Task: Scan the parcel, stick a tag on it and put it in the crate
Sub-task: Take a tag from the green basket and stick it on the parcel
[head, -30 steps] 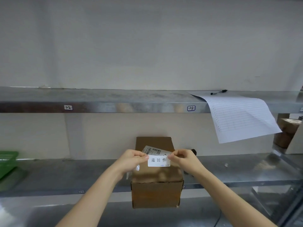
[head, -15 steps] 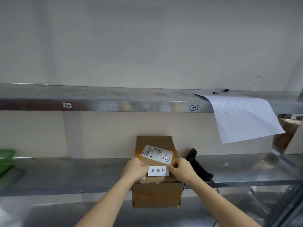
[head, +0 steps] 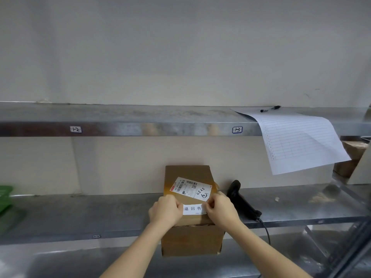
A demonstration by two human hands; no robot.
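Observation:
A brown cardboard parcel [head: 190,240] stands on the metal shelf [head: 80,213] in the middle, with a white shipping label [head: 190,188] on its top. Below that label lies a small white tag [head: 192,209] with three printed characters. My left hand [head: 165,210] holds the tag's left end and my right hand [head: 219,209] its right end, both resting on the parcel's top. A black handheld scanner [head: 240,199] lies on the shelf just right of the parcel. A green crate [head: 5,194] shows at the far left edge.
An upper metal shelf [head: 140,121] runs across the view. A lined paper sheet [head: 299,141] hangs over its right part, with a black pen [head: 270,108] behind it. More cardboard boxes [head: 353,153] sit at the far right.
Both hands have brought the white tag down from in front of the shipping label onto the parcel's top, below that label. The scanner has come into sight beside the parcel.

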